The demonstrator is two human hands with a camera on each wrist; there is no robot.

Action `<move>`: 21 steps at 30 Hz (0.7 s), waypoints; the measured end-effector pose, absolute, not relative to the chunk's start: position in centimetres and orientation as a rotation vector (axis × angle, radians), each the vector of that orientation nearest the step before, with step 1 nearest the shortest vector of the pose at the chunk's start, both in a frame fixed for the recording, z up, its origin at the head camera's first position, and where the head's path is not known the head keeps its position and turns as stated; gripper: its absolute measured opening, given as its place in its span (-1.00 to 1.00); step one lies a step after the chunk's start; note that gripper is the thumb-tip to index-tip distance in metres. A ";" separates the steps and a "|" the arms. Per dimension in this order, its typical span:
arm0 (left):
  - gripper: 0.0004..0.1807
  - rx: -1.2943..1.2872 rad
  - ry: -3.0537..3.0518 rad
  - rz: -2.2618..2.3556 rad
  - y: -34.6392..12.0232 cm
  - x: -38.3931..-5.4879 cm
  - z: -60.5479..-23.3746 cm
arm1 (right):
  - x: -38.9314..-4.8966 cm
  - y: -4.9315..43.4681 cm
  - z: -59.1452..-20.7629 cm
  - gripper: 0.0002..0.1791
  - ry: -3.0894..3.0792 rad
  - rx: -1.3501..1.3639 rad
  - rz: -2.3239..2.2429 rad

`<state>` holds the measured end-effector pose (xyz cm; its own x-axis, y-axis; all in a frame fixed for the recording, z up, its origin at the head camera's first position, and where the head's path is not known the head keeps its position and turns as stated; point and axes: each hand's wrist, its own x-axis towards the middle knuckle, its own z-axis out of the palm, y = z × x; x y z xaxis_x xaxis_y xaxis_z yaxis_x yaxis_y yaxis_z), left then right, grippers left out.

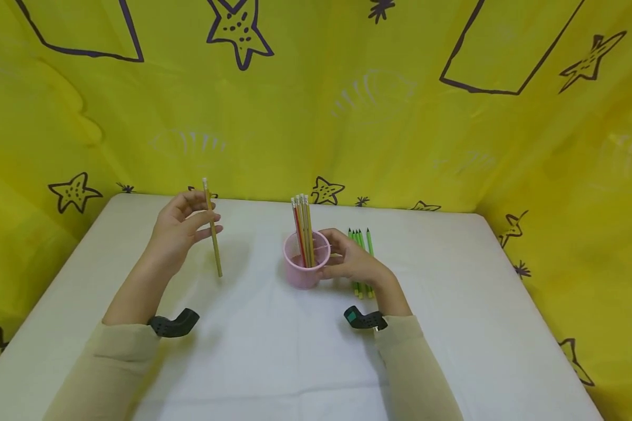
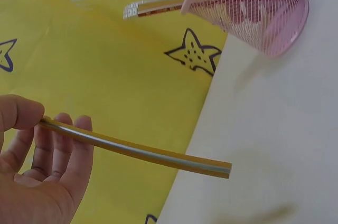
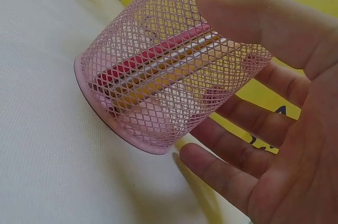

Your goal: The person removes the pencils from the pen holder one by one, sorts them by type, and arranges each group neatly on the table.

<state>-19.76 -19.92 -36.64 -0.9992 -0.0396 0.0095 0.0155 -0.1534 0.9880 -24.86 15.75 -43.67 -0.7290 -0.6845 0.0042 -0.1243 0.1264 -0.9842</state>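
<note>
White counter (image 1: 279,351) fills the lower frame | your right hand (image 1: 355,257) holds the pink mesh cup (image 1: 301,277) near frame centre, fingers clamped on its side | your left hand's (image 1: 179,231) fingers pinch the gold pencil (image 1: 217,251) left of centre, long axis near upright, lower end leaning right; the cup lies rightward, well apart

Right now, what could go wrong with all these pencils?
The left hand pinches the gold pencil nearer its white-tipped upper end, so it might slip or swing. The red and gold pencils in the pink mesh pencil cup rise well above its rim; a tilt by the right hand could spill them. The green pencils lie loose by that hand and might get knocked.
</note>
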 end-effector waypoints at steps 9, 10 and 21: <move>-0.69 0.040 -2.200 -2.233 -22.8 -19.5 -38.1 | -24.9 15.8 -43.9 -0.17 1.951 -0.812 -1.650; -0.68 0.047 -2.230 -2.202 -23.0 -19.5 -38.2 | -24.9 15.8 -43.9 -0.18 1.949 -0.813 -1.652; -0.51 0.069 -2.593 -1.687 -24.0 -19.8 -38.6 | -24.9 16.1 -43.9 -0.18 1.972 -0.796 -1.648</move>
